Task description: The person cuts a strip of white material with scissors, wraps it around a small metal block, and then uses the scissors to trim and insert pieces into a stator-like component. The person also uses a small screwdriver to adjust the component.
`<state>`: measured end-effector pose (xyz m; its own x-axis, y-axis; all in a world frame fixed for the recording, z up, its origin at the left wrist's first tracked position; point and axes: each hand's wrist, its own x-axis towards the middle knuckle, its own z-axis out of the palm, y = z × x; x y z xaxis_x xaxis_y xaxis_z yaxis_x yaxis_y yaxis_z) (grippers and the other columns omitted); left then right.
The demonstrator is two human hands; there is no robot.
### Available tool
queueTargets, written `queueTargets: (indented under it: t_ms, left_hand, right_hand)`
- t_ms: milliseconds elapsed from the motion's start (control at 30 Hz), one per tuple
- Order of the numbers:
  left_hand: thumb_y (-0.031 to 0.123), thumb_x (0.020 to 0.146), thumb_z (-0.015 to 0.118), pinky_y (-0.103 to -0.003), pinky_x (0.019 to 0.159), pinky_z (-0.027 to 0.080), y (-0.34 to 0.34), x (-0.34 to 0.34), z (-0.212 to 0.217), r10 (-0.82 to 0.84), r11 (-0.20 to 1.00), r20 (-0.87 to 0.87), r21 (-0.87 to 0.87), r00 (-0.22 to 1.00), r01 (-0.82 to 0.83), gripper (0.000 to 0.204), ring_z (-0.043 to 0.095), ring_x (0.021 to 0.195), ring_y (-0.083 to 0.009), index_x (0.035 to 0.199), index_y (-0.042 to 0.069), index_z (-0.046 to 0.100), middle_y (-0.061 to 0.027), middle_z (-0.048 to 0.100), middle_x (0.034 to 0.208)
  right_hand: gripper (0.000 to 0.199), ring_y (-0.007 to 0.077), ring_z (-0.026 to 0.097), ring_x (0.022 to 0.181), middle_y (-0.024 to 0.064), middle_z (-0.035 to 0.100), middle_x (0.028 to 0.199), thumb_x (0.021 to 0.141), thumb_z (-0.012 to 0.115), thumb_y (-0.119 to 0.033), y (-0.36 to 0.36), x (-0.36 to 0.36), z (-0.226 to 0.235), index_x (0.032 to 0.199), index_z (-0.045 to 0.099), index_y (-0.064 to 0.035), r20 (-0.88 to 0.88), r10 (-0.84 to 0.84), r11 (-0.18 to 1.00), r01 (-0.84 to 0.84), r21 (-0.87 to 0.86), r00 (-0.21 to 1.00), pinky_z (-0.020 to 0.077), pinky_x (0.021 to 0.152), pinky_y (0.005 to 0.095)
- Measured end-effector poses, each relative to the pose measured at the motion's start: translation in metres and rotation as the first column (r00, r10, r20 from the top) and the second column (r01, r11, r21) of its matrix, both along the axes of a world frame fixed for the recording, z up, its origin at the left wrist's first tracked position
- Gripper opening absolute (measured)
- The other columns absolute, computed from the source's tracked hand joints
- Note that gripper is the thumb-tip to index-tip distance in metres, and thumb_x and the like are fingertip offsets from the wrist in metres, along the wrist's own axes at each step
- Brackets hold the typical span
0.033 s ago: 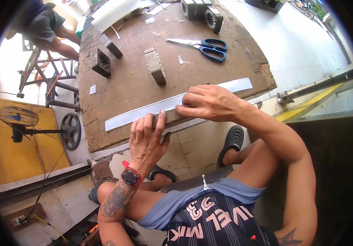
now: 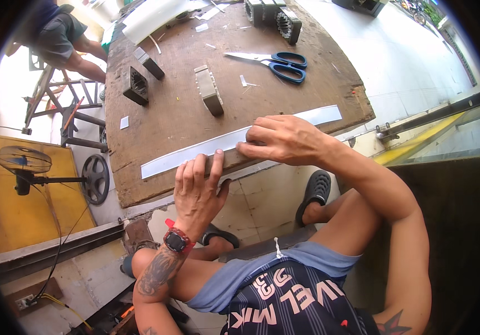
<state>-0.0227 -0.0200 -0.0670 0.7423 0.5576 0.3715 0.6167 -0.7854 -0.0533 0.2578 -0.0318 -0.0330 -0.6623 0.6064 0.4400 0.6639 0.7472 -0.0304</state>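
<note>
A long white strip (image 2: 206, 147) is lying along the near edge of the tabletop (image 2: 164, 123), running from the near left corner toward the near right corner. At the left part of that near edge, the left hand (image 2: 198, 192) is resting its fingertips along the strip's lower border; its grip is standing fairly wide, the thumb sitting apart from the fingers, just off the edge. Toward the middle of the same edge, the right hand (image 2: 287, 139) is bending its fingers over the strip and covering part of it. Its grip is looking narrow, but its own knuckles are hiding the fingertips, so whether it is pinching the strip, I cannot tell.

In the right half of the tabletop, blue-handled scissors (image 2: 265, 58) are lying with blades pointing left. Near the tabletop's middle, an arched metal piece (image 2: 209, 92) with a toothed edge is standing. Toward the left edge, a dark toothed block (image 2: 135, 86) and a narrow block (image 2: 149, 62) are standing near each other, and a small white square (image 2: 124, 122) is lying closer to the near left corner. At the far end, a white sheet (image 2: 150, 19) is curling.
</note>
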Motion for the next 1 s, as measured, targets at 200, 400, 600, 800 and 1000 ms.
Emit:
queueTargets:
  t_ms: [200,400,600,800,1000]
  left_hand:
    - [0.032,0.083,0.083,-0.047,0.112,0.040,0.000,0.023,-0.008,0.049,0.999,0.073,0.003,0.996,-0.049,0.074,0.049,0.126,-0.0317,0.144,0.009,0.049,-0.0113,0.050,0.134]
    - [0.034,0.082,0.086,-0.049,0.110,0.043,0.020,-0.028,-0.001,0.010,1.000,0.071,-0.010,0.997,-0.009,0.079,0.050,0.124,-0.0333,0.147,0.010,0.047,-0.0124,0.050,0.134]
    - [0.033,0.081,0.087,-0.048,0.114,0.041,0.026,-0.054,0.000,-0.042,0.999,-0.043,0.024,0.998,0.043,0.080,0.047,0.126,-0.0301,0.151,0.023,0.051,-0.0103,0.048,0.134]
    - [0.028,0.077,0.085,-0.049,0.116,0.040,0.012,-0.015,0.001,0.060,0.998,0.049,-0.019,0.997,-0.059,0.087,0.046,0.129,-0.0320,0.152,0.012,0.045,-0.0126,0.047,0.136]
    - [0.025,0.075,0.083,-0.051,0.115,0.040,0.013,-0.020,-0.007,-0.025,1.000,0.037,0.015,0.999,0.024,0.088,0.045,0.131,-0.0362,0.150,0.005,0.042,-0.0153,0.047,0.136]
  right_hand:
    - [0.033,0.0212,0.064,0.092,0.0055,0.061,0.100,0.089,0.065,-0.013,0.004,0.008,0.007,0.122,0.068,-0.0118,0.002,-0.010,1.000,0.010,0.008,1.000,0.0570,0.081,0.0330]
    - [0.039,0.0204,0.064,0.093,0.0052,0.059,0.098,0.088,0.065,-0.012,0.017,-0.032,0.000,0.127,0.068,-0.0109,0.011,0.019,0.997,-0.019,0.069,1.000,0.0578,0.084,0.0342]
    - [0.033,0.0193,0.066,0.093,0.0045,0.061,0.096,0.086,0.067,-0.014,0.020,-0.034,-0.009,0.119,0.068,-0.0083,0.019,0.048,0.993,-0.050,0.103,0.999,0.0576,0.087,0.0332]
    - [0.033,0.0194,0.067,0.097,0.0043,0.063,0.099,0.087,0.067,-0.014,0.014,-0.035,-0.003,0.120,0.068,-0.0106,0.015,-0.004,1.000,0.004,-0.018,1.000,0.0576,0.091,0.0339]
    - [0.033,0.0193,0.066,0.096,0.0043,0.062,0.101,0.086,0.068,-0.013,0.010,-0.018,0.002,0.119,0.067,-0.0115,0.018,0.002,0.999,-0.003,0.036,1.000,0.0585,0.084,0.0324]
